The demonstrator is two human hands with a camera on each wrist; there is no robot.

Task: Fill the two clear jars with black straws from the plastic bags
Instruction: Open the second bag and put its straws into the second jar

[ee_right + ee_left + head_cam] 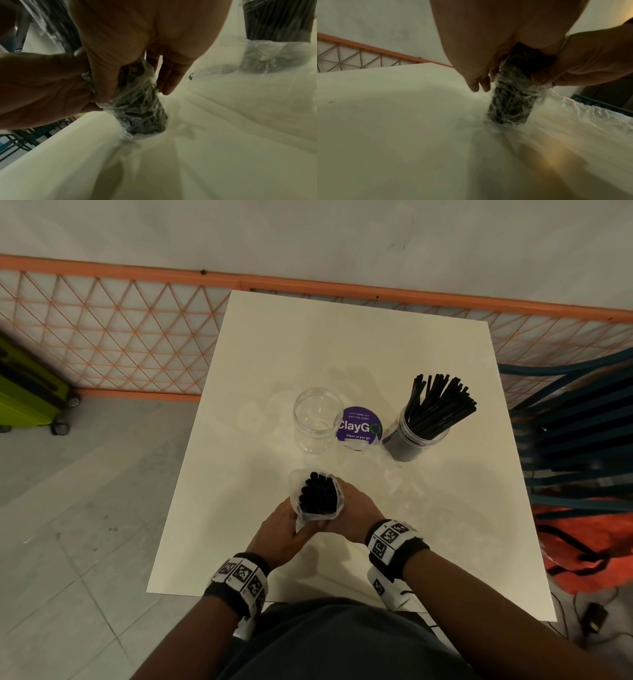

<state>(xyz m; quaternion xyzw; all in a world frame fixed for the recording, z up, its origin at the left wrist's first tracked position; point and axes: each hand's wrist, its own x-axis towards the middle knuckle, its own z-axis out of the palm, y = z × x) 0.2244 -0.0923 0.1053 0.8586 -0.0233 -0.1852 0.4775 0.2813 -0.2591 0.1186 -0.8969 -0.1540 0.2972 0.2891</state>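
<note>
A clear plastic bag of black straws point(317, 497) stands upright on the white table point(239, 405), its open top facing up. My left hand point(284, 529) and my right hand point(356, 513) wrap around its lower part from both sides. In the left wrist view the bag of straws point(510, 106) has its bottom end on the table. The right wrist view shows the same bag point(139, 112) under my thumb. An empty clear jar point(317, 419) stands behind the bag. A second clear jar point(416, 436), to the right, is full of black straws point(440, 402).
A purple round sticker point(359, 428) lies between the jars. An empty crumpled clear bag point(404, 491) lies right of my hands. An orange mesh fence point(120, 337) runs behind the table, a green suitcase point(27, 392) stands left, dark chairs point(582, 433) right.
</note>
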